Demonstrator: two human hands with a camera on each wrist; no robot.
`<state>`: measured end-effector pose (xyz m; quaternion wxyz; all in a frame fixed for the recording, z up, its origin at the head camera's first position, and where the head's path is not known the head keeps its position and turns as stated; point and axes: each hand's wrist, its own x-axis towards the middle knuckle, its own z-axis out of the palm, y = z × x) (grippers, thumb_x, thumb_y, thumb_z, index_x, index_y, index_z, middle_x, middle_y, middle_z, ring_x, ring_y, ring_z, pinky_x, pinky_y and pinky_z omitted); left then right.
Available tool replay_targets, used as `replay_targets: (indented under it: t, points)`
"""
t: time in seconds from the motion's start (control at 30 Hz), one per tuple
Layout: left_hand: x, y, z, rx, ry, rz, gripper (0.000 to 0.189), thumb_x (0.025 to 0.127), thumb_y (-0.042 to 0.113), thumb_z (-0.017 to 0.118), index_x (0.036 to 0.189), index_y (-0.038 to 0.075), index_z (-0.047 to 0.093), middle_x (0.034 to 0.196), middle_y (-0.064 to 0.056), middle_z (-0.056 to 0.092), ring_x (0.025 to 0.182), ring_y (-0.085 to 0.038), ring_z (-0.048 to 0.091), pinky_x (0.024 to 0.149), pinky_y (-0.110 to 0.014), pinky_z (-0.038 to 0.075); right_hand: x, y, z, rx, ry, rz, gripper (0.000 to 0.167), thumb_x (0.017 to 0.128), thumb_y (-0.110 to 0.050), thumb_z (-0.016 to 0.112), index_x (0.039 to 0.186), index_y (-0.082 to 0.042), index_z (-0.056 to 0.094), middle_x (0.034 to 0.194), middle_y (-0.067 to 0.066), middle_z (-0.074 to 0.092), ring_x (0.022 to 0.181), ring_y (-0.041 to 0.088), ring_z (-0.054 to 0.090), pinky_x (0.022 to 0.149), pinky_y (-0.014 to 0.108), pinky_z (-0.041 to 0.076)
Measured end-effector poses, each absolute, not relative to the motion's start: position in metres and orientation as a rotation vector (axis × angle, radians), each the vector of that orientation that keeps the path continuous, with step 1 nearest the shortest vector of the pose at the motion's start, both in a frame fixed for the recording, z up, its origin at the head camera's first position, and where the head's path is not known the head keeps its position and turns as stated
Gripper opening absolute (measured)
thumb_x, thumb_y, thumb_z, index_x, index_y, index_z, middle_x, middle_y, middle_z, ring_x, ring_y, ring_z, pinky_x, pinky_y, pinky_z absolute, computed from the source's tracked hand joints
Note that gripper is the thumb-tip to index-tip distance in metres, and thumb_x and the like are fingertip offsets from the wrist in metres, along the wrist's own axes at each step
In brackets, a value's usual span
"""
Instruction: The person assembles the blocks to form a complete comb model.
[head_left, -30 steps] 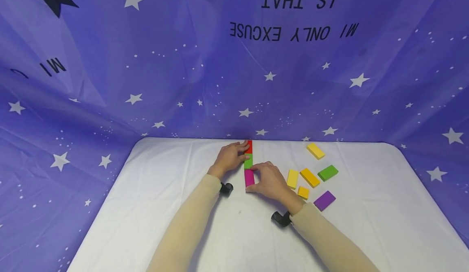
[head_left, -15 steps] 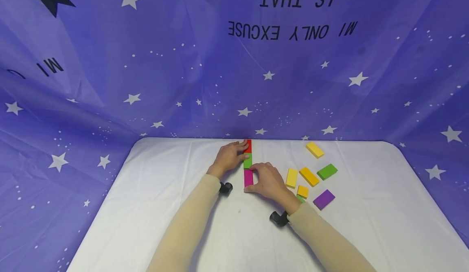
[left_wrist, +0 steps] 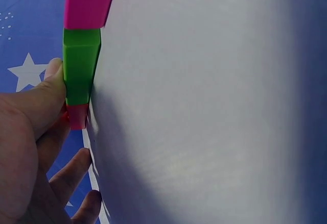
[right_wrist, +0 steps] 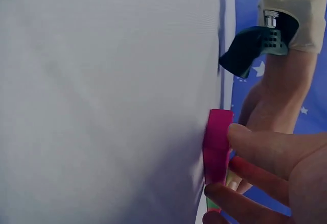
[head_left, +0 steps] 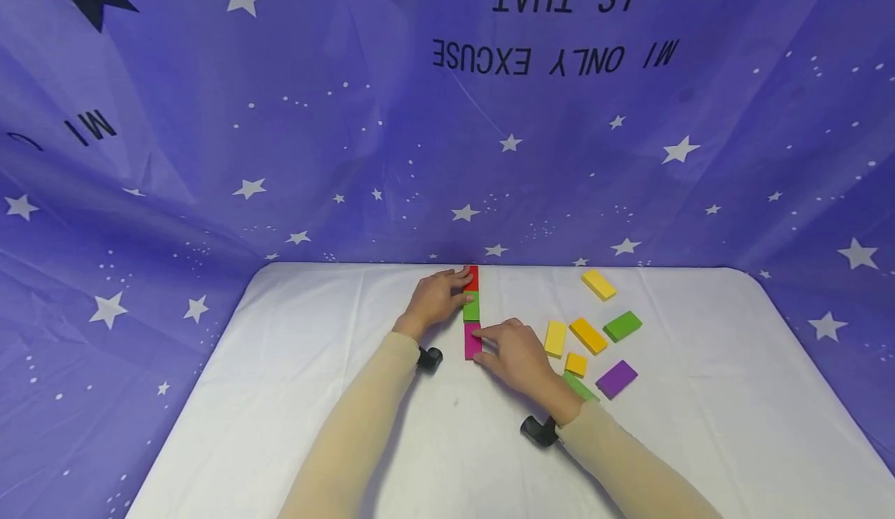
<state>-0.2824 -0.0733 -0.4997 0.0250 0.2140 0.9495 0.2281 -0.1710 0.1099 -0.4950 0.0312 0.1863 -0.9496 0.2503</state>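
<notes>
A red block (head_left: 474, 276), a green block (head_left: 471, 308) and a magenta block (head_left: 472, 341) lie end to end in a straight row in the head view. My left hand (head_left: 432, 300) steadies the far part of the row from the left, its thumb on the green block and fingertips at the red one. From the right side, my right hand (head_left: 516, 357) touches the magenta block with the index fingertip and thumb, fingers extended. In the left wrist view the green block (left_wrist: 82, 66) meets the magenta block (left_wrist: 91, 2). My right thumb also shows against the magenta block (right_wrist: 217, 147) in the right wrist view.
Right of the row lie several loose blocks: two pale yellow blocks (head_left: 555, 339), an orange block (head_left: 588, 335), a small orange-yellow block (head_left: 576, 364), a green block (head_left: 623, 326) and a purple block (head_left: 617, 379). Another green block (head_left: 579, 386) is partly behind my right wrist.
My right thumb and index finger have come off the magenta block's two ends and now touch its right side. More of the green block by my right wrist shows. My left hand stays put.
</notes>
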Motion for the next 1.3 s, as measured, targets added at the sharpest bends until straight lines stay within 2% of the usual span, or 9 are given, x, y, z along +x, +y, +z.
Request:
replay_targets:
  t: [0.4,0.83,1.3]
  points:
    - [-0.2818,-0.0727,-0.4998,0.649,2.936,0.691,0.052,0.096,0.037,0.067,0.143,0.019,0.057,0.152,0.005,0.048,0.142,-0.024,0.044,0.117,-0.046,0.033,-0.1744,0.1056,-0.5007,0.549,-2.875,0.72,0.033,0.08,-0.027,0.085,0.11,-0.016,0.08,0.101,0.001,0.077,0.093,0.027,0.064,0.079,0.041,0.053]
    - [-0.2826,-0.0736,-0.5005,0.677,2.941,0.704,0.052,0.095,0.037,0.068,0.142,0.018,0.058,0.151,0.005,0.05,0.141,-0.023,0.044,0.117,-0.044,0.034,-0.1739,0.1022,-0.4984,0.503,-2.893,0.708,0.033,0.079,-0.028,0.086,0.109,-0.015,0.08,0.102,0.002,0.077,0.089,0.027,0.063,0.074,0.039,0.051]
    - [-0.2821,-0.0738,-0.4996,0.698,2.946,0.712,0.052,0.095,0.037,0.069,0.141,0.017,0.059,0.15,0.004,0.05,0.14,-0.024,0.045,0.116,-0.043,0.035,-0.1804,0.1057,-0.5016,0.45,-2.957,0.824,0.037,0.078,-0.027,0.087,0.113,-0.02,0.079,0.109,-0.001,0.076,0.099,0.027,0.063,0.085,0.04,0.052]
